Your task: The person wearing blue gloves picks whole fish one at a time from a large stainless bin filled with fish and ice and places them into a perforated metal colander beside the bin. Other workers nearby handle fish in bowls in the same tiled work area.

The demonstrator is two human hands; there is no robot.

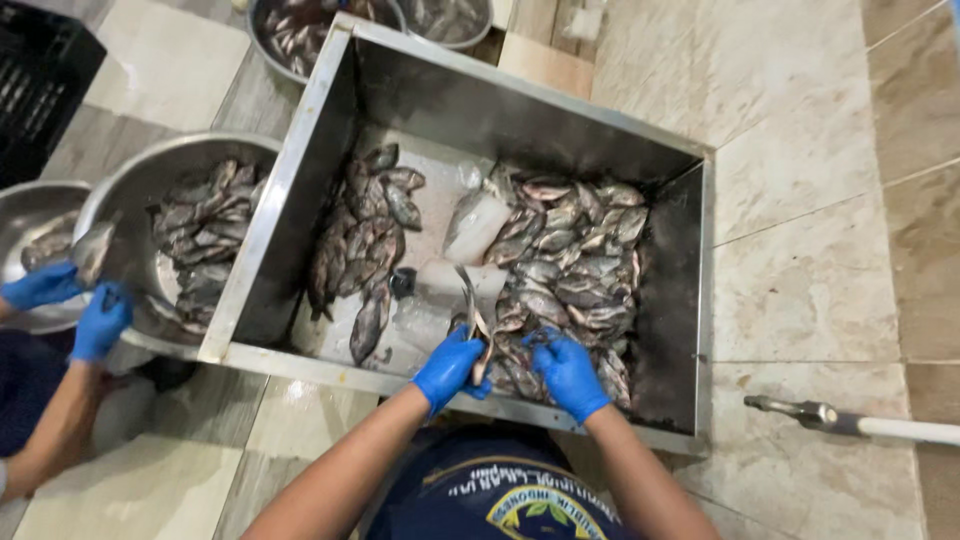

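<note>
Head view: a steel trough [330, 130] of fish sits on a beige tiled floor [800, 200]. The left hand [450, 368] grips a fish [474, 322]. The right hand [568, 372] curls into the fish pile [575, 260]; its grip is unclear.

A tiled floor [800, 170] of large beige and grey-streaked tiles fills the frame. A big rectangular steel tub [520, 100] stands on it across the centre. Just left of the tub sits a round steel basin [150, 170], and at the left edge a second steel bowl [30, 205]. A black plastic crate [40, 80] occupies the upper left corner. Two more round basins [262, 40] rest at the top edge. At lower right lies a white pipe with a metal fitting [850, 420].
</note>
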